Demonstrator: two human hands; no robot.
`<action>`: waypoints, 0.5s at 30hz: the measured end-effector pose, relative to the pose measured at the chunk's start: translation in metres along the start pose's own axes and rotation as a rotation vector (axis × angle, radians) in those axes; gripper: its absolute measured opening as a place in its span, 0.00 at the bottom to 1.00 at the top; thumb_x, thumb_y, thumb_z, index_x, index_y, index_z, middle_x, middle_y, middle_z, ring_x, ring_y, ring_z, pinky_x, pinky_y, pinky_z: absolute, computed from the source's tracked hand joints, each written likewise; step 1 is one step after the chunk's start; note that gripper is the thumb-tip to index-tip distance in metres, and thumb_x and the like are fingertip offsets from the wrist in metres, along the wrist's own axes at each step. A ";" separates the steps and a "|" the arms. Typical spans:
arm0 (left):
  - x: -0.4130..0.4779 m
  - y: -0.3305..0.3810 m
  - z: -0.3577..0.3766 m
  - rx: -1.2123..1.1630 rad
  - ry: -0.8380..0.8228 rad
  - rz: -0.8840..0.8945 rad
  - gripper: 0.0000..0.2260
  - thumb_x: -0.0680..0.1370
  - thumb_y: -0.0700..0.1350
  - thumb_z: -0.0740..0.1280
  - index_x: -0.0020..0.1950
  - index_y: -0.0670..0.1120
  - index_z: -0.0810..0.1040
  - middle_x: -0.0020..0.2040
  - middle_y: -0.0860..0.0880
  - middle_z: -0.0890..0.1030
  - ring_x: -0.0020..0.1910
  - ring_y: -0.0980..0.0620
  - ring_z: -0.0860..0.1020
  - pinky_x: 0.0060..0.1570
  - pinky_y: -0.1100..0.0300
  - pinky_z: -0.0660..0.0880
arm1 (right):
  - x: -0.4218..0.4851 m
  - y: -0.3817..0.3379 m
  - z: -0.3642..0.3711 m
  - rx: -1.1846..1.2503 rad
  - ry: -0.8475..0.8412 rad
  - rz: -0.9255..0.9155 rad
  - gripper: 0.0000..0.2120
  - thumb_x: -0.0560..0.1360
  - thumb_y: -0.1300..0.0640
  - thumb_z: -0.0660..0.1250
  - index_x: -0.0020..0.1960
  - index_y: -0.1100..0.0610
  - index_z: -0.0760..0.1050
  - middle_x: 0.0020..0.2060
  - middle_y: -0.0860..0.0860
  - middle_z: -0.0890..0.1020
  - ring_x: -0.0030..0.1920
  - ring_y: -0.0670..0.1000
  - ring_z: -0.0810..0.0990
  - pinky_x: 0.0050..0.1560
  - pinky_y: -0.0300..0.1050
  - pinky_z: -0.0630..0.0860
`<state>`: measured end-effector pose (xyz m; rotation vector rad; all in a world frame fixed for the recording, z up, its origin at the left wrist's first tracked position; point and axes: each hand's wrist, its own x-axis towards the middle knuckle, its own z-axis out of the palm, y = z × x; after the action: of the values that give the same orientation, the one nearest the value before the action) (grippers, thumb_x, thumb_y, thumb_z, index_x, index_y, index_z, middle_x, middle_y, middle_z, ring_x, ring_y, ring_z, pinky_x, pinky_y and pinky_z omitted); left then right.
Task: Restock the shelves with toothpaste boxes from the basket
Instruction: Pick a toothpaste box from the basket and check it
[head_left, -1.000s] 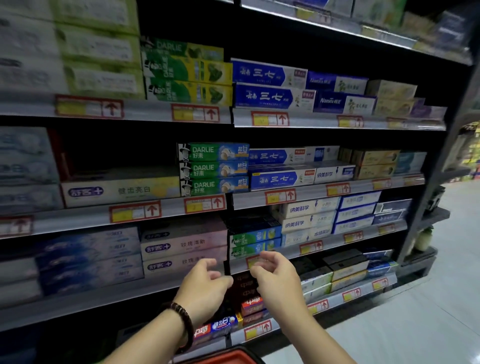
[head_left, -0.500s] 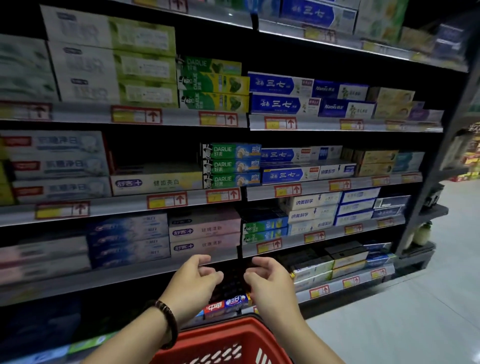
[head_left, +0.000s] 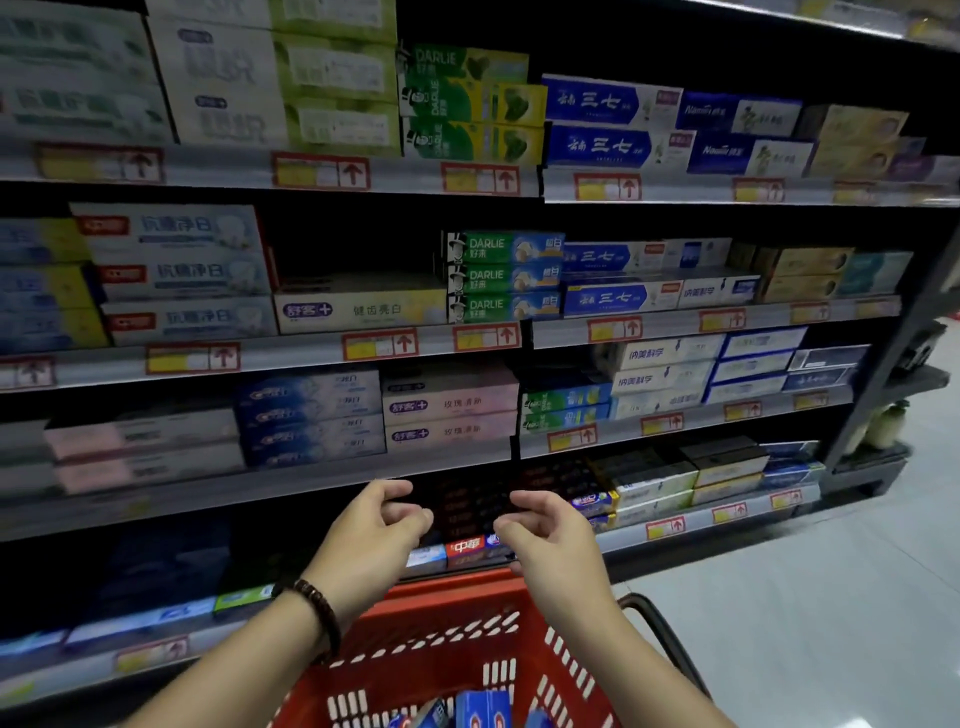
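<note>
Both my hands hover side by side over the red basket (head_left: 441, 629), in front of the lower shelves. My left hand (head_left: 371, 535), with a bead bracelet at the wrist, has loosely curled fingers and holds nothing. My right hand (head_left: 553, 540) is loosely curled too, and empty. Blue toothpaste boxes (head_left: 480, 709) lie in the basket at the bottom edge of the view. The shelves (head_left: 291, 358) carry rows of toothpaste boxes, such as green Darlie boxes (head_left: 504, 275). A dark gap (head_left: 358, 244) shows on the middle shelf left of the Darlie stack.
The basket's black handle (head_left: 660, 629) juts out at the right. A grey tiled aisle floor (head_left: 831, 597) opens to the right of the shelving. Price tags with red arrows line each shelf edge (head_left: 379, 345).
The view has tilted down and shifted, bringing the red basket and its blue boxes into sight. Both hands stay close together, empty, now a little lower over the basket.
</note>
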<state>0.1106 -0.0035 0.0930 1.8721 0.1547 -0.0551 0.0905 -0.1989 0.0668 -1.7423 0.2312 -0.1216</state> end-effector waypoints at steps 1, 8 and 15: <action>0.000 -0.006 -0.002 0.006 0.004 -0.004 0.15 0.81 0.46 0.71 0.67 0.50 0.76 0.50 0.54 0.85 0.51 0.47 0.85 0.55 0.44 0.83 | -0.002 0.003 0.003 -0.006 -0.011 0.000 0.14 0.77 0.51 0.75 0.61 0.44 0.79 0.48 0.45 0.87 0.50 0.45 0.86 0.59 0.59 0.83; -0.006 -0.043 -0.013 0.015 0.016 -0.034 0.14 0.81 0.44 0.71 0.66 0.49 0.76 0.49 0.53 0.85 0.51 0.46 0.85 0.54 0.42 0.83 | -0.013 0.017 0.029 -0.061 -0.120 0.010 0.13 0.73 0.47 0.74 0.57 0.48 0.81 0.44 0.52 0.87 0.48 0.53 0.88 0.55 0.63 0.84; -0.005 -0.072 -0.024 0.002 0.020 -0.109 0.13 0.82 0.45 0.70 0.66 0.49 0.75 0.54 0.51 0.83 0.50 0.48 0.85 0.41 0.53 0.81 | -0.018 0.033 0.049 -0.077 -0.194 0.070 0.08 0.77 0.51 0.75 0.55 0.50 0.82 0.44 0.52 0.89 0.45 0.52 0.89 0.53 0.58 0.84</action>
<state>0.0946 0.0405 0.0330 1.8652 0.2713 -0.1114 0.0802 -0.1534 0.0265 -1.8073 0.1562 0.1091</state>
